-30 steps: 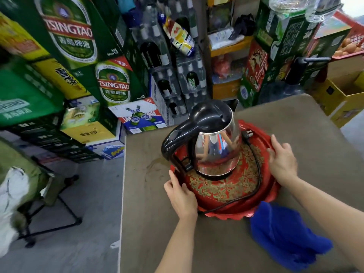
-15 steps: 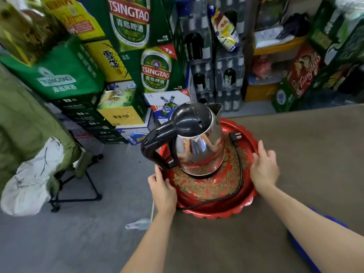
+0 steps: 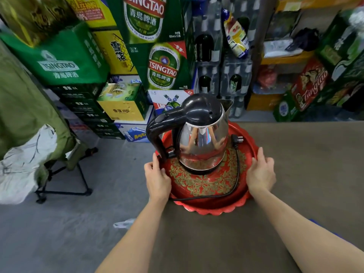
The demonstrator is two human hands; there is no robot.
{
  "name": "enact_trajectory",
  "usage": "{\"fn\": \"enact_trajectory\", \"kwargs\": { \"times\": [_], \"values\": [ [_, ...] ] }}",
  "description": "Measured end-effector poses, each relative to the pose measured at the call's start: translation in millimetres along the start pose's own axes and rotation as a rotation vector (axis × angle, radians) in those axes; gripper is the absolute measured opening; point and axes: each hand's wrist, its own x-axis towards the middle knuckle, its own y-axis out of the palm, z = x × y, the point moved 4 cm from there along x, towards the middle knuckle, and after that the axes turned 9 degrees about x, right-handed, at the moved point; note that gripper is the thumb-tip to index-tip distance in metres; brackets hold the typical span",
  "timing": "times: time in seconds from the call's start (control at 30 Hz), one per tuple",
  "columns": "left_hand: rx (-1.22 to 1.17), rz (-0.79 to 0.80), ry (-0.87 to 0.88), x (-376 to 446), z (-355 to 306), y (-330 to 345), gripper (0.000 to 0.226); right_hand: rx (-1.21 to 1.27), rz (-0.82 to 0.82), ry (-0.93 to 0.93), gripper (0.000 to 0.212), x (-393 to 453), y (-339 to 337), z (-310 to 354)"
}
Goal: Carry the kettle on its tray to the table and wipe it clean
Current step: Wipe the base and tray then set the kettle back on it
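A steel kettle (image 3: 202,146) with a black lid and handle stands upright on a round red tray (image 3: 208,186) with a gold pattern. Its black cord (image 3: 237,168) and plug lie coiled in the tray. The tray sits at the left edge of the brown table (image 3: 305,174), partly overhanging it. My left hand (image 3: 157,178) grips the tray's left rim beside the kettle handle. My right hand (image 3: 261,172) holds the right rim. A sliver of blue cloth (image 3: 323,226) shows behind my right forearm.
Stacked green Tsingtao beer cartons (image 3: 161,64) and packs of bottles (image 3: 224,75) fill the space behind the table. A folding chair (image 3: 65,174) draped with green and white cloth stands on the grey floor at left. White litter (image 3: 124,223) lies by the table edge.
The view has swung left and the tray with the kettle now sits nearer the table's left edge. Both hands stay on the rim. The blue cloth has slipped almost out of sight.
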Motion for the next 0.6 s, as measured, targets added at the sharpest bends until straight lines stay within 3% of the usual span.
{"fn": "enact_trajectory", "kwargs": {
  "times": [0.27,0.6],
  "values": [
    [0.045,0.031,0.012,8.1,-0.1,1.9,0.065,-0.045,0.002,-0.018,0.049,-0.9,0.1,-0.2],
    [0.207,0.185,0.038,16.1,4.7,-31.8,0.061,-0.175,0.176,-0.124,0.053,-5.9,-35.8,4.4]
  ]
}}
